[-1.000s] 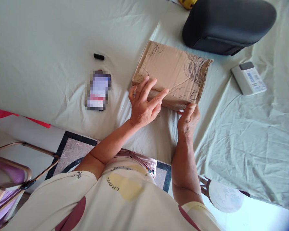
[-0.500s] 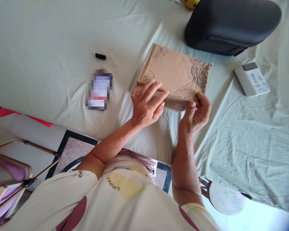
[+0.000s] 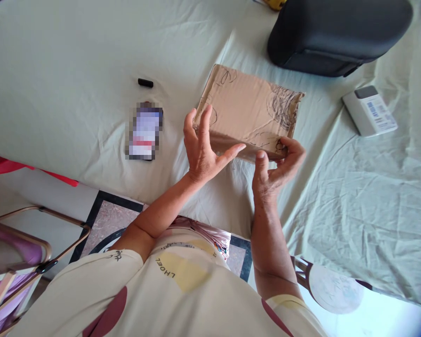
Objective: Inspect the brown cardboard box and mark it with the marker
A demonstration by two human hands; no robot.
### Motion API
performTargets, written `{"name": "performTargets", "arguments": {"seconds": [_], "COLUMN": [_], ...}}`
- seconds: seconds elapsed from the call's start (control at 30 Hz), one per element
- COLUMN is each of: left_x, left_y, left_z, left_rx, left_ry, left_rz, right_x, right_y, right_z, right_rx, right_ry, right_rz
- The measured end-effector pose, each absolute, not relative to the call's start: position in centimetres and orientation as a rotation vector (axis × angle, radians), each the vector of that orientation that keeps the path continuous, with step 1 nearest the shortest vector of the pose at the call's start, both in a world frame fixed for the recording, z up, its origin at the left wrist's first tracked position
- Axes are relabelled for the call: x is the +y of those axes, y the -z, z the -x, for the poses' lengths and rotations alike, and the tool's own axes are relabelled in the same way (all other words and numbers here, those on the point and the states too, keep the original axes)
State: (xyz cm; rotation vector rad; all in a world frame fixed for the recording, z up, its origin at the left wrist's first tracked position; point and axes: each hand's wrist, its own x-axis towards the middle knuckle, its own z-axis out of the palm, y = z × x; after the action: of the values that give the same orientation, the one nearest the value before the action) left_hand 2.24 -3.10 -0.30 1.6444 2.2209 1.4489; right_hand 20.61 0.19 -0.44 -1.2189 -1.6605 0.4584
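Note:
A brown cardboard box (image 3: 245, 103) with dark scribbles on its top lies on the cloth-covered table. Its right edge looks torn and ragged. My left hand (image 3: 205, 150) is at the box's near left corner, fingers spread wide, with the thumb stretched along the near side. At the near right corner, my right hand (image 3: 279, 171) has its fingers bent around the box, the index finger on the top edge. Its thumb stands apart from them in front of the near side; whether the thumb touches the cardboard is unclear.
Left of the box lie a blurred-out phone (image 3: 145, 131) and a small black cylinder (image 3: 145, 83). A black padded case-like object (image 3: 337, 37) stands at the back right, with a grey-white labelled box (image 3: 370, 112) nearby. A round stool (image 3: 335, 288) stands below the table edge.
My left hand has lifted off the box's top and spread its fingers further left. The box has shifted slightly left. My right thumb has moved left, away from the fingers.

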Motion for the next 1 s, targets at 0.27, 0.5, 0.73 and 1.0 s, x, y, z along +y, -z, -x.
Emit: {"name": "performTargets", "arguments": {"seconds": [0.27,0.5,0.73,1.0], "left_x": [-3.0,-2.8,-1.8,-2.8], "left_y": [1.5,1.1,1.3,1.6], "left_z": [-2.4,-1.9,-1.5,-3.5], "left_rx": [2.109,1.975,1.774,1.499], "left_ry": [-1.592,-1.796,-1.834,-1.74], "left_rz": [-1.609,-1.667,-1.58,-1.789], "right_x": [0.2,-0.2,-0.9,-2.2], "right_y": [0.7,0.1,0.1,0.5], "right_z": [-20.2,-20.0,-19.6,-17.8], "right_rx": [-1.693,-1.662,-1.728,-1.826], "right_ry": [-0.192,-0.177,-0.231,-0.341], "right_rz": [1.228,1.188,1.08,1.0]}}
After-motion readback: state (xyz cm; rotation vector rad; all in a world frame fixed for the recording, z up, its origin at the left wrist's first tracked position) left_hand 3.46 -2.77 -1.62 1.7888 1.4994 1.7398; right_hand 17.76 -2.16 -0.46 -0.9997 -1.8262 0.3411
